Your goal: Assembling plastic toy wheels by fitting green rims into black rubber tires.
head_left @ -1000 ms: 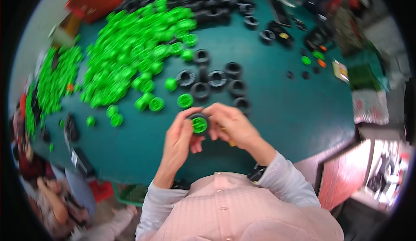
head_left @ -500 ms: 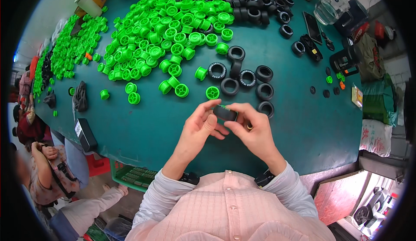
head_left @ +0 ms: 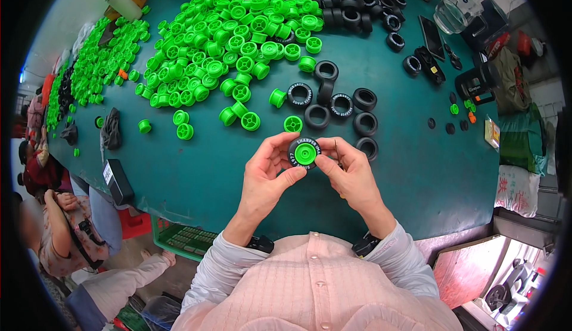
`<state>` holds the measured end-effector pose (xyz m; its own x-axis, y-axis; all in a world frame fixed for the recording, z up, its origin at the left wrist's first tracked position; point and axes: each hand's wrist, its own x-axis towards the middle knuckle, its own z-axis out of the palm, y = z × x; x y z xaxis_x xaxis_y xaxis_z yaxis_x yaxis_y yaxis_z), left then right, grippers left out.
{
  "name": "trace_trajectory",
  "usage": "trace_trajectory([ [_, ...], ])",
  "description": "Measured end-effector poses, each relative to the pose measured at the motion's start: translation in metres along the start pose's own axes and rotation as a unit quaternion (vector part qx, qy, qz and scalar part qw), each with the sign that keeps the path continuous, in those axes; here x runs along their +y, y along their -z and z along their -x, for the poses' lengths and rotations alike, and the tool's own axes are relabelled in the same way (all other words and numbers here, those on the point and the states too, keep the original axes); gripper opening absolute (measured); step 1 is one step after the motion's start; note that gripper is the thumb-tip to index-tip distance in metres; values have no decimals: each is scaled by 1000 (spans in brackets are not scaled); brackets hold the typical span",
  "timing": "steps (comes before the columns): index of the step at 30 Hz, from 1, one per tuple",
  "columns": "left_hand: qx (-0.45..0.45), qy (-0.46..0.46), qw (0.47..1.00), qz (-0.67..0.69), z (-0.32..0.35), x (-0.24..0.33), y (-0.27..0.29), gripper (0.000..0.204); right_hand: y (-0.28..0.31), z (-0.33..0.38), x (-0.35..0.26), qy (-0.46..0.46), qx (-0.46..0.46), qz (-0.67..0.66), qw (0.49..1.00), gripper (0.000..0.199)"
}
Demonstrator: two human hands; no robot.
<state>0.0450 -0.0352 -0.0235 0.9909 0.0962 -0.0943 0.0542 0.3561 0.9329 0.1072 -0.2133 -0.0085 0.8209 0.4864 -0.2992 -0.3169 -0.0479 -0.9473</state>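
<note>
Between my two hands is a small toy wheel (head_left: pixel 305 153), a green rim seated inside a black tyre with pale lettering on its sidewall; its flat face is turned up toward me. My left hand (head_left: pixel 266 167) pinches its left edge with thumb and fingers. My right hand (head_left: pixel 349 173) grips the right edge, thumb pressed on the tyre. Just beyond the hands lie a loose green rim (head_left: pixel 292 124) and several loose black tyres (head_left: pixel 316 116). Another tyre (head_left: pixel 367 147) lies close to my right fingers.
A big heap of green rims (head_left: pixel 208 51) covers the table's far left-centre, with a pile of black tyres (head_left: pixel 351 12) behind. To the right are a phone (head_left: pixel 431 38), a glass jug (head_left: pixel 451 16) and a black mug (head_left: pixel 475 82). A black box (head_left: pixel 118 183) stands at the left edge, near another person (head_left: pixel 71 224).
The wheel has been turned from edge-on to face-up, so its green rim now shows. Both hands have shifted their hold on it and stay in nearly the same place.
</note>
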Motion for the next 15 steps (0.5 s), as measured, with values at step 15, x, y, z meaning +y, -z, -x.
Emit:
trace_trajectory([
  [15,36,26,998,-49,5,-3,-2,23,-11,5,12,131,47,228,964,25],
])
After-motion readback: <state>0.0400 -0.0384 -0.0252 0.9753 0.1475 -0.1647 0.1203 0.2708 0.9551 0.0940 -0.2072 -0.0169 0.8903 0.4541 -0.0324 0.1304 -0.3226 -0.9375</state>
